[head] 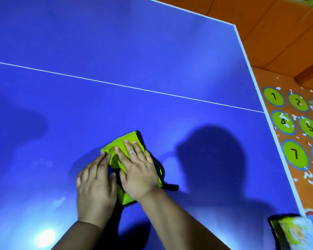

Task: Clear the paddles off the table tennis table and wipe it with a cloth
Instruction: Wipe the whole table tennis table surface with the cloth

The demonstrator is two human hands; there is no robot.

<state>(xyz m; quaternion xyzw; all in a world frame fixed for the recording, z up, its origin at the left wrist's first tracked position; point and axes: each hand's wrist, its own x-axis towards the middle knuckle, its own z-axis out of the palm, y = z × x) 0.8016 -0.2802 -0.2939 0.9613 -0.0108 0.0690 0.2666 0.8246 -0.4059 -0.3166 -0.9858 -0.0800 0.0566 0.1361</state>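
A folded lime-green cloth with black trim (129,141) lies on the blue table tennis table (116,51), near its front middle. My right hand (137,170) lies flat on top of the cloth with its fingers straight, pressing it down. My left hand (96,184) sits beside it on the left, fingers stretched out, their tips touching the cloth's left edge. A black strap end (172,187) sticks out from under the right wrist. No paddle shows on the table.
A white centre line (126,86) crosses the table. The table's right edge (260,98) runs along an orange floor with numbered green circles (294,154). A blurred colourful pack (294,231) lies at the table's front right corner.
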